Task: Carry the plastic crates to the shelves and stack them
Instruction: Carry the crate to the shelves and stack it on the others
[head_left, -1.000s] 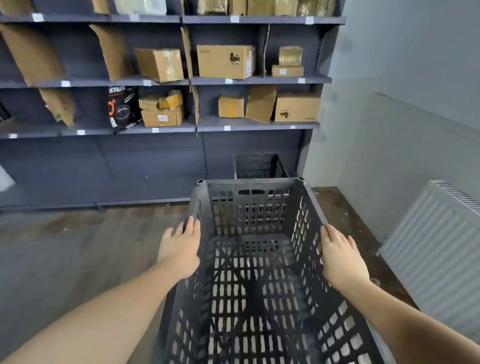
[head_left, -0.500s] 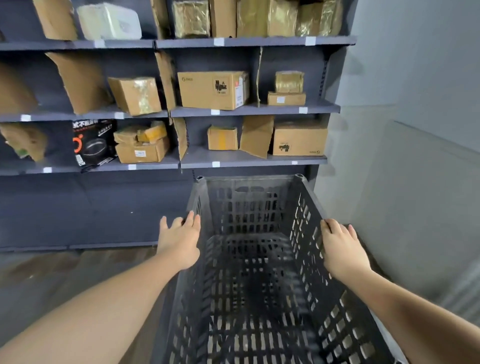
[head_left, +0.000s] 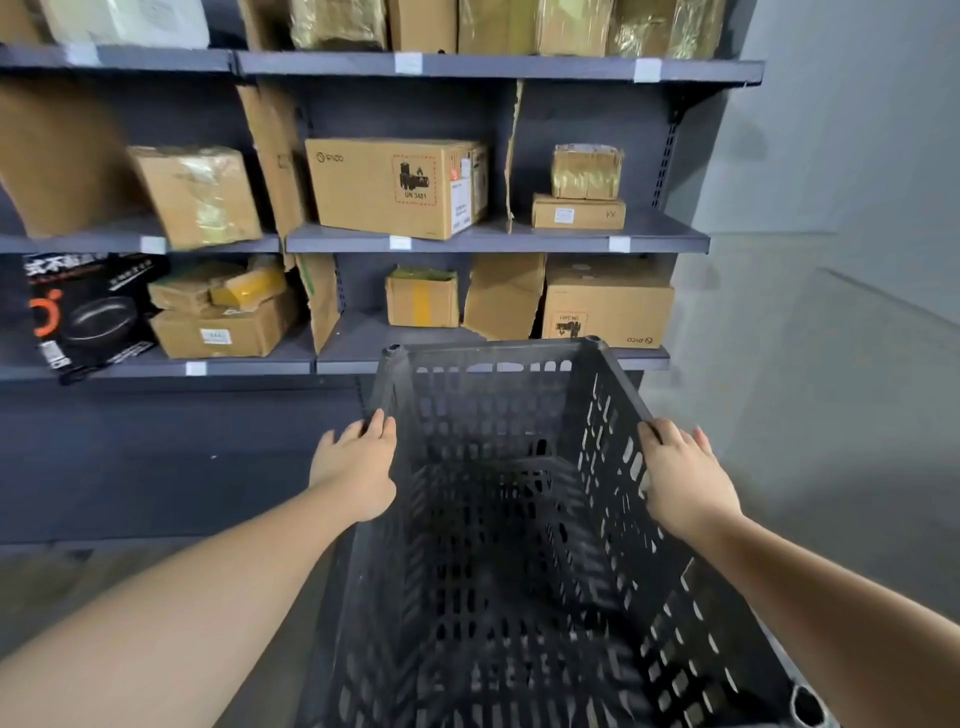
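I carry a black slotted plastic crate (head_left: 498, 415) in front of me, open side up and empty. My left hand (head_left: 356, 467) grips its left rim, fingers laid forward along the outer wall. Over on the right rim, my right hand (head_left: 685, 475) grips the same way. The crate's far edge stands just before the lowest filled board of the grey shelves (head_left: 498, 244). No other crate shows in this view.
The shelves carry several cardboard boxes, among them a large one (head_left: 395, 187) and a black printed box (head_left: 88, 312) at left. Below the lowest board is a dark back panel (head_left: 156, 457). A pale wall (head_left: 831, 260) closes the right side.
I have moved closer to the shelves with the crate, and the view has tilted up. The crate on the floor by the shelf has dropped out of sight behind the carried one.
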